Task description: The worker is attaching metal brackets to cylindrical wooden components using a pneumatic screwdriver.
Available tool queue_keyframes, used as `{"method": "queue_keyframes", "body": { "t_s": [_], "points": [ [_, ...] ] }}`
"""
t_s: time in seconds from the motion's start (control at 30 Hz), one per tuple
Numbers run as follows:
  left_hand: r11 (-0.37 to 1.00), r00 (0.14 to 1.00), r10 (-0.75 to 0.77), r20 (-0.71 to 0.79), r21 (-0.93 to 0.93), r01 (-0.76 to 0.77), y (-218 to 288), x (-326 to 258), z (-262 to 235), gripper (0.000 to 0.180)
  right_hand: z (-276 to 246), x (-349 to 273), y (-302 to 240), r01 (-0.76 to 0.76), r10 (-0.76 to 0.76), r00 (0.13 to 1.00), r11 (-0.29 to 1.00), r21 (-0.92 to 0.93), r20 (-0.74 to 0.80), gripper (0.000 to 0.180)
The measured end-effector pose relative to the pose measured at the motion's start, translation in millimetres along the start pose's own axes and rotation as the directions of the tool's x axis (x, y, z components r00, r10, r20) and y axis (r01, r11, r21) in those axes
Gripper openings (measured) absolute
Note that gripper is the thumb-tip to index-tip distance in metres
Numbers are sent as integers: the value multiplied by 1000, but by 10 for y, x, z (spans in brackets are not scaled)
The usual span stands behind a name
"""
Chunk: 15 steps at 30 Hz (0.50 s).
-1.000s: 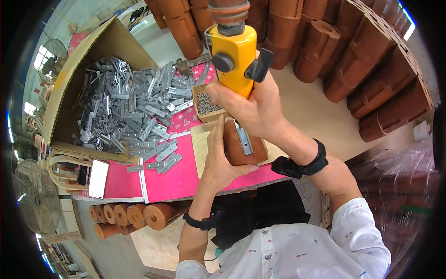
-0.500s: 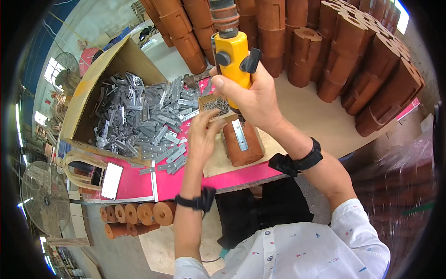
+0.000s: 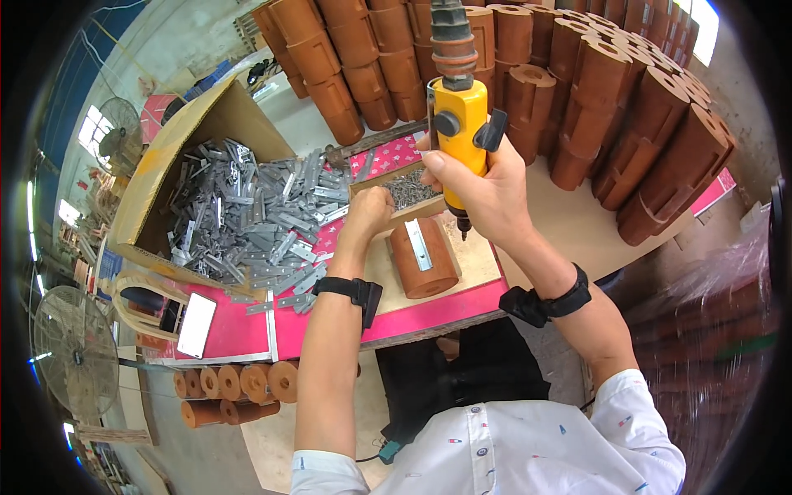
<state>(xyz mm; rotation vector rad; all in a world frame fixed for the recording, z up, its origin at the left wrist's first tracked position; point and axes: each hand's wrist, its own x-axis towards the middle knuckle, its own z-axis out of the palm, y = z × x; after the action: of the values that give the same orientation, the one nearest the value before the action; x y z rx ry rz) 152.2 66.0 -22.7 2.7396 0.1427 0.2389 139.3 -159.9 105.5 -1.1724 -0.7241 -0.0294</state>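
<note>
pink-covered table [image 3: 445,310], cardboard box [image 3: 257,128], loose metal strips [image 3: 303,221], small open box [image 3: 417,212], pale flat board [image 3: 478,264]

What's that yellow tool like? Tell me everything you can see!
The yellow tool has a glossy, maybe painted body with a round dark knob, a black lever and a narrow dark tip. A ribbed black and reddish-brown fitting joins its top. It's nearly upright, tip down, with the right hand wrapped around its lower body. Its tip appears right of the brown block.
</note>
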Motion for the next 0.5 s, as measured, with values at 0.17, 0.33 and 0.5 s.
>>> {"method": "queue_keyframes", "body": {
  "t_s": [0.17,0.33,0.5],
  "points": [
    [999,996,42,-77,-27,-44,-35,-43,24,12,-21,-46,8,12,-12,1000,999,-29,9,36],
    [998,993,55,-100,-32,-59,-79,-24,29,10,-47,-70,-33,21,-21,1000,999,-35,13,36],
    [990,983,-75,169,-106,94,68,54,-105,13,-67,-75,-50,39,-39,999,999,-28,0,35]
  ]
}}
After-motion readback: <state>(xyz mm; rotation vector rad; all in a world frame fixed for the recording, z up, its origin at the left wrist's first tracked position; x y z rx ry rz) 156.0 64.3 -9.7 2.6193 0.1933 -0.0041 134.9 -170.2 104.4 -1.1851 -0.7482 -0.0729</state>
